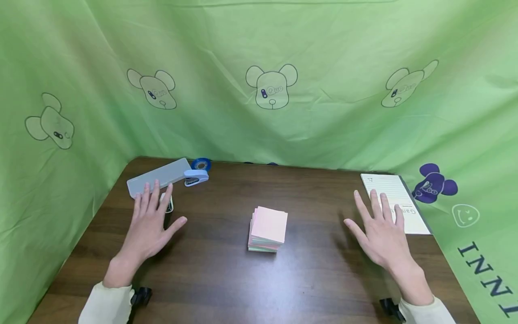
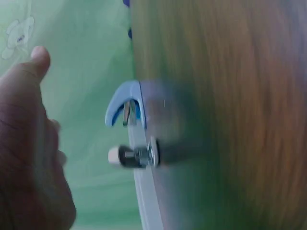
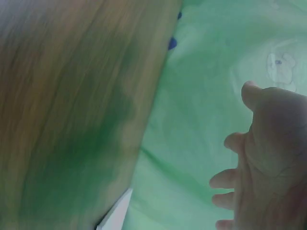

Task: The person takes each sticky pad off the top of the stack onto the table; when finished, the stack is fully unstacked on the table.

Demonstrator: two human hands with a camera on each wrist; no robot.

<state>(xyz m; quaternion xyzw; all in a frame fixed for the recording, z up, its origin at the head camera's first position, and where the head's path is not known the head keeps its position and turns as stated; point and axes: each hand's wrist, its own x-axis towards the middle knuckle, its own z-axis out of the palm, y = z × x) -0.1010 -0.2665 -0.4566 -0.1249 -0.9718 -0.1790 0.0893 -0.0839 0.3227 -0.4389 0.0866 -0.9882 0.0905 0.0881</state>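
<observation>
My left hand (image 1: 149, 231) is held over the left of the table, fingers spread, holding nothing. Its fingertips overlap a long grey-blue case (image 1: 162, 175) in the head view. Partly hidden behind the index finger is a small white-edged dark object (image 1: 169, 205); the left wrist view shows a small black, white and metal object (image 2: 134, 156) by the light blue stapler (image 2: 125, 98). My right hand (image 1: 382, 240), likewise spread and holding nothing, overlaps the near part of a lined notepad (image 1: 390, 193). Between the hands sits a stack of pastel sticky notes (image 1: 270, 225), pink on top.
A roll of blue tape (image 1: 201, 164) lies behind the stapler at the far left. The dark wooden table (image 1: 311, 279) ends at a green curtain (image 1: 315, 130) printed with bear heads, which hangs along the back and both sides.
</observation>
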